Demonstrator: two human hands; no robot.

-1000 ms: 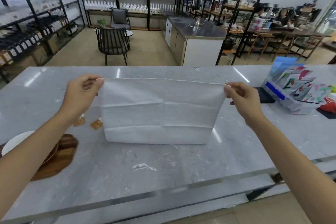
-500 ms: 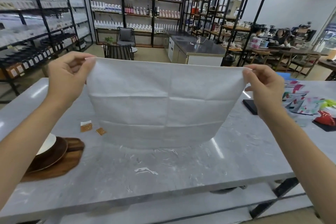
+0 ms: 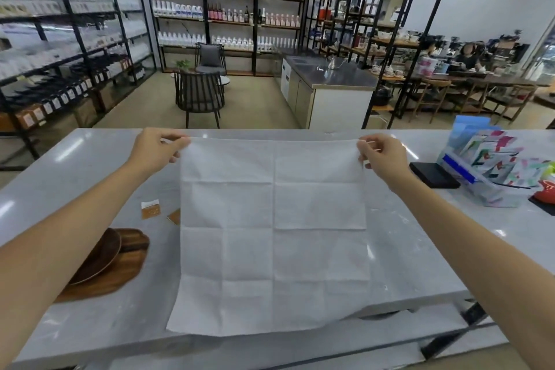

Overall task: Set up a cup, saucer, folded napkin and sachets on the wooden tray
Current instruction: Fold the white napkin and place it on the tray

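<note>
I see both hands — left hand (image 3: 156, 147), right hand (image 3: 383, 156) — pinching the unfolded napkin (image 3: 273, 234) over the bench (image 3: 420, 249); folding, cup (unseen) and sachets (image 3: 150, 210) remain — saucer (image 3: 99, 255) sits on the wooden tray (image 3: 120, 273).

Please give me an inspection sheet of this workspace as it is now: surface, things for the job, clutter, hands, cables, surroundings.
Surface: grey marble counter, glossy, with pale scuffs.
Job's things: white napkin fully unfolded, held up by its top corners; wooden tray at left with a dark saucer on it; two sachets on the counter beside the napkin; no cup seen.
Clutter: clear box of packets and a black pad at right.
Hands: left hand and right hand each pinch a corner.
Cables: nothing seen.
Surroundings: shelves of bottles, chairs, people seated far right.
</note>
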